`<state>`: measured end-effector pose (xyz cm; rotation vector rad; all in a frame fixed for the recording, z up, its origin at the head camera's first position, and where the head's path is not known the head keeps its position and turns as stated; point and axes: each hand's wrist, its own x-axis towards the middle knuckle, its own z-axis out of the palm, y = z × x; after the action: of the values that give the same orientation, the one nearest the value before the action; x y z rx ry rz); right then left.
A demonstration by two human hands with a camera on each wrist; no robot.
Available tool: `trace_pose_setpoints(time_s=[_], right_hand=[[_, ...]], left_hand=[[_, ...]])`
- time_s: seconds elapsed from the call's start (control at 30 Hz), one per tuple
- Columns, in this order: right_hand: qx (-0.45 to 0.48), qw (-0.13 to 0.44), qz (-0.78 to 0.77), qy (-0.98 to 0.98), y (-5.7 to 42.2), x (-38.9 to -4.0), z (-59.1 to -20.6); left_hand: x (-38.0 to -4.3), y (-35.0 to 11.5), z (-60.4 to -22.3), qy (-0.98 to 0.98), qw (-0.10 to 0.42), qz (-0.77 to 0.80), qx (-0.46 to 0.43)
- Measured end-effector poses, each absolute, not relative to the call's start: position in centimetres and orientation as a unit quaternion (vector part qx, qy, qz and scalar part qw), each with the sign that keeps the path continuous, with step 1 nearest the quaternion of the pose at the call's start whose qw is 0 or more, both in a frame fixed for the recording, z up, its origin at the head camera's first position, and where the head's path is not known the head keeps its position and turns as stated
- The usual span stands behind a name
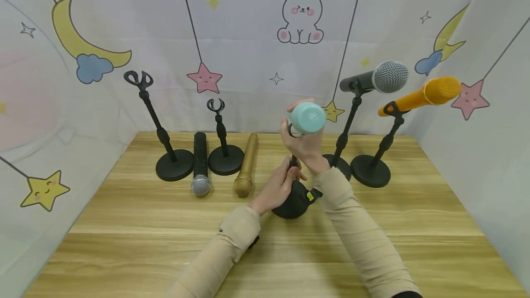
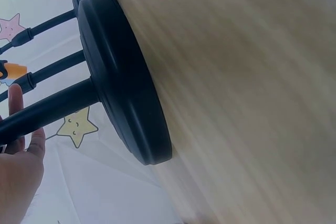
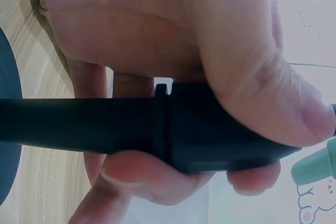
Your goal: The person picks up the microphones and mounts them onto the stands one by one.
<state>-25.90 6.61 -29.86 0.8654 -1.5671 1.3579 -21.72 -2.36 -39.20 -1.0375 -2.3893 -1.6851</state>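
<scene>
My left hand (image 1: 278, 187) grips the pole of a black microphone stand, whose thick collar (image 3: 220, 129) shows between fingers and thumb in the right wrist view. Its round base (image 2: 128, 80) is at the table in the left wrist view. Above, my right hand (image 1: 307, 147) holds a mint-green microphone (image 1: 308, 117) at the top of that stand, fingers curled round behind its head. Beside the microphone a black ring-shaped clip (image 1: 292, 131) partly shows; how far the microphone sits in it is hidden. The microphone's pale green handle (image 3: 312, 166) appears at the right wrist view's edge.
To the right, two stands bear a grey-black microphone (image 1: 374, 78) and an orange microphone (image 1: 426, 95). At left are a tall stand (image 1: 175, 164) and a short stand (image 1: 225, 159). Between them lies a black microphone (image 1: 200, 162); a gold microphone (image 1: 247, 164) lies right of the short stand.
</scene>
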Motion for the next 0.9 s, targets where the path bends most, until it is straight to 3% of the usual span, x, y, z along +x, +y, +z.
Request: trace_pose_setpoints(time_s=[0.7, 0.9], right_hand=[[0.346, 0.420, 0.529, -0.651, 6.8, -25.8, -29.6], [0.341, 0.424, 0.526, -0.654, 7.1, -27.5, -31.0]], left_hand=[[-21.7, -2.2, -39.3, -0.765, 0.028, -0.550, -0.333], [-21.6, -2.2, -39.2, -0.767, 0.026, -0.550, -0.330]])
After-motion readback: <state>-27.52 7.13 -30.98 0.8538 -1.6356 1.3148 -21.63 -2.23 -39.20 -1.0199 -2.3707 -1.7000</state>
